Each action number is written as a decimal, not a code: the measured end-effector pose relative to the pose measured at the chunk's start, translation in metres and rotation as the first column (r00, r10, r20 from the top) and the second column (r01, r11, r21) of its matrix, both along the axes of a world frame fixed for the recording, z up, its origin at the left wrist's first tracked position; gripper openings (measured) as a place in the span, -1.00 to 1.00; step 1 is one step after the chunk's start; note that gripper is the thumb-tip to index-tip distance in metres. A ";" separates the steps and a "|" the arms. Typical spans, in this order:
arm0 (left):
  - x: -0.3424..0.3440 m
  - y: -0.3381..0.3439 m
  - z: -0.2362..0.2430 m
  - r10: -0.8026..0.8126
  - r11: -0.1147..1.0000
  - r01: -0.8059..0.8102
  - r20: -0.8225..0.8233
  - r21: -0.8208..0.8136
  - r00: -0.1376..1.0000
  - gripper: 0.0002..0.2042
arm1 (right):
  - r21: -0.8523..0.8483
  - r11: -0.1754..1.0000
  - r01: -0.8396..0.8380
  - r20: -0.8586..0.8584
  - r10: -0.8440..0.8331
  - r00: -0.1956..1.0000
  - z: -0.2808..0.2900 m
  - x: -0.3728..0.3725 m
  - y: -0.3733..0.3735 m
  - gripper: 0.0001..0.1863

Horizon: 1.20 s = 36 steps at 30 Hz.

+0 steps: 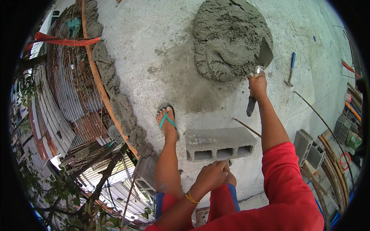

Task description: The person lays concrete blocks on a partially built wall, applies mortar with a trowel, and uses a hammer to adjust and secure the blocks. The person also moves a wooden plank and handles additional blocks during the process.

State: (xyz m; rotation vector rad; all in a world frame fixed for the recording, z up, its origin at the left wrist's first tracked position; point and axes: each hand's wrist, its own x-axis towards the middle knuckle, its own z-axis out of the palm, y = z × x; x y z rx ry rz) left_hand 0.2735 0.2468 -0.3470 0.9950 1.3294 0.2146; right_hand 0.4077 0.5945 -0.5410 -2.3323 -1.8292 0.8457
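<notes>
My right hand (pixel 257 85) grips the handle of a trowel (pixel 264 57) whose blade digs into the right edge of a grey mortar heap (pixel 227 38) on the concrete floor. My left hand (pixel 210 175) rests closed on my knee, holding nothing, just below a hollow grey concrete block (pixel 219 143) lying on its side with three holes facing me. My left foot in a teal flip-flop (pixel 167 121) stands beside the block.
A line of laid mortar (pixel 115 92) runs along the slab's left edge with a drop to rusty corrugated roofs (pixel 65 96) beyond. A blue-handled hammer (pixel 290 70) lies right of the heap. More concrete blocks (pixel 310 148) and bamboo poles sit at right.
</notes>
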 end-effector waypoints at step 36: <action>0.002 0.019 -0.003 -0.005 1.000 0.005 0.048 -0.004 0.999 -0.60 | -0.693 0.654 -0.302 -0.600 -0.292 0.745 0.066 -0.093 -0.086 -0.83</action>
